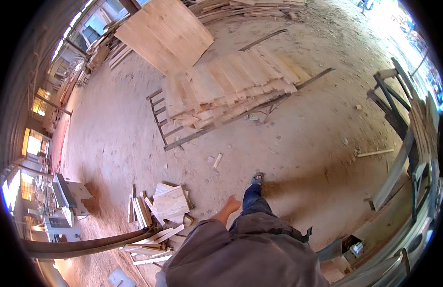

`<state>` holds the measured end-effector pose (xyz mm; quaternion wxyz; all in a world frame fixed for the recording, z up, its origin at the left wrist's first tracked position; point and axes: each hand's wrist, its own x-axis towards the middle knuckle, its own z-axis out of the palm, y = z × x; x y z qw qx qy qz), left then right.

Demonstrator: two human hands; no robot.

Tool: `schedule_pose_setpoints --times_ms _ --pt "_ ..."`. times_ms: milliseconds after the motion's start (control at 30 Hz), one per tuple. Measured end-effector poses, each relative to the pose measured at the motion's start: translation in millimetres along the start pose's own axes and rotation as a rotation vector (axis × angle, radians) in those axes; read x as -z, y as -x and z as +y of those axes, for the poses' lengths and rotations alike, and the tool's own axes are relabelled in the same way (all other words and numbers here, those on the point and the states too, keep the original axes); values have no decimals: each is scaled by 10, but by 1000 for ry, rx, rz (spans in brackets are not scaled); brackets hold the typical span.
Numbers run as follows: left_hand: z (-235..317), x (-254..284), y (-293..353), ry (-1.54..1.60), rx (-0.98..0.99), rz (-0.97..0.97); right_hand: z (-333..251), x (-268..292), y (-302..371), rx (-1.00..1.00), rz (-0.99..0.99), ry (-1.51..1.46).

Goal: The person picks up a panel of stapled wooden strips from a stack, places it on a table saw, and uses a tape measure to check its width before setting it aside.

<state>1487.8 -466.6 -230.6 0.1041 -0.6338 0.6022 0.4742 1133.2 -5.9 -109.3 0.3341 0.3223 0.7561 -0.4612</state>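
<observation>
My left hand hangs in front of my body at the end of a grey-brown sleeve. It is small and its fingers do not stand out, so their pose is unclear; no object shows in it. Nothing is touched by it; my blue trouser leg and sandalled foot are just to its right. My right hand is out of view. Farther ahead, stacked wooden boards lie on a low metal rack, and a large wooden panel leans at their far left corner.
Wood offcuts are heaped at my left, beside a curved dark beam. A machine stands at the far left. A metal frame with long timber rises on the right. A thin stick lies on the dusty floor.
</observation>
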Motion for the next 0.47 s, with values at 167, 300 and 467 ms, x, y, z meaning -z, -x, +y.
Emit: schedule_pose_setpoints --times_ms 167,300,467 --pt "824 732 -685 121 -87 143 -641 -993 -313 123 -340 28" --pt "845 1403 -1366 796 141 226 -1196 -2266 -169 191 -660 15" --pt "1261 2455 -2035 1467 81 373 -1586 -3181 -2 194 -582 369"
